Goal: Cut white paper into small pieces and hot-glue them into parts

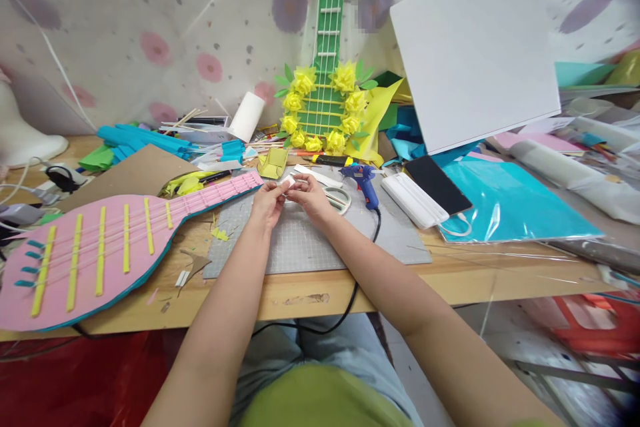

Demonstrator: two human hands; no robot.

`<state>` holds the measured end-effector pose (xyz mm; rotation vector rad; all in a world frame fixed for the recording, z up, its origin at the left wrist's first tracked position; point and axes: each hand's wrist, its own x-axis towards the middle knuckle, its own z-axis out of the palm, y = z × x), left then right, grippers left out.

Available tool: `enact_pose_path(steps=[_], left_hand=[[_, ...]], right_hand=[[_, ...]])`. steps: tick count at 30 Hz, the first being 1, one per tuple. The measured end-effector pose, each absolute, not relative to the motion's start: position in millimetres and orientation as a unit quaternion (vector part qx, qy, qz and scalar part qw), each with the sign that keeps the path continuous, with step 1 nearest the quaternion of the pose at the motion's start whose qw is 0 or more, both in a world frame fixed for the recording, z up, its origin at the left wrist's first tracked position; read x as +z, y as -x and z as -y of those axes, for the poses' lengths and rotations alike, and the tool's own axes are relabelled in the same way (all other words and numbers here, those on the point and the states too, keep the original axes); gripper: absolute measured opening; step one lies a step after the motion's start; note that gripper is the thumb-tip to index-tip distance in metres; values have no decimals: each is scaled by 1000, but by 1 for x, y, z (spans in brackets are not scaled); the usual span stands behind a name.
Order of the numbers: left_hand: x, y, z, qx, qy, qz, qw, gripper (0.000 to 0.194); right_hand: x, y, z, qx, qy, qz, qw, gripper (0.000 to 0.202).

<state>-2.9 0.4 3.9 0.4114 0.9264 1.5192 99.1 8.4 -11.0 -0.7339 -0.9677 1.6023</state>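
Indoors, a wooden craft table [310, 293] runs across the frame against a flower-printed cloth backdrop [150, 20]. At lower left a pink cardboard guitar [100, 247] with yellow strips lies flat, its neck pointing toward the centre and its body overhanging the table's front edge. Behind it, at centre top, a green guitar ringed with yellow paper flowers [325, 100] leans upright on the cloth. A grey cutting mat [310, 243] covers the middle of the table. Above the mat, both forearms reach in from the bottom of the frame and meet: the left hand [267, 203] and right hand [309, 195] pinch a small white strip [290, 181] between closed fingertips, held just over the mat's far edge. Scissors [340, 199] and a blue glue gun [364, 180] lie just right of the hands, the gun's black cord trailing off the front edge. Further right sit a white power bank [415, 203], a dark phone [437, 183] and a turquoise sheet [515, 203], with a white board [475, 47] propped at upper right. Bare mat lies open in front of the hands.
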Motion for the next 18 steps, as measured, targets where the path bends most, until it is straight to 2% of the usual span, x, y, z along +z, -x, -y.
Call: enact_pose_path(steps=[11,18], left_hand=[[-3,2,-3,678,-185,-407,584,36],[-2,1,0,676,-223,-407,573,36]], right_hand=[[-7,-99,-5,663,373,398,512,46],[-4,-98,-3,641,386,397,531,48]])
